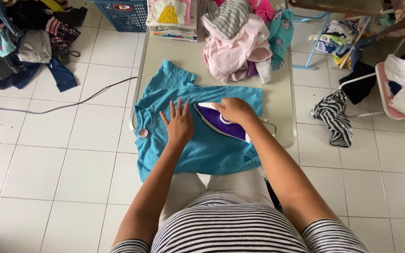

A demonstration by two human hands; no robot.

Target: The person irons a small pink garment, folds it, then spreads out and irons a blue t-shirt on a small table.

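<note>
Right hand gripping purple iron, tip pointing upper-left, left hand spread flat on teal shirt

We are pressing a teal T-shirt on the ironing table, left hand flattening the cloth, right hand gripping a purple-and-white iron, 1 heap of laundry lying beyond.

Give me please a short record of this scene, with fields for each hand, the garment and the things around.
left hand: flat on the shirt, fingers spread
right hand: grips the purple and white iron
garment: blue t-shirt spread on the ironing board
on the board: pile of unfolded clothes, stack of folded clothes
floor: black cord, blue basket, striped cloth
</note>
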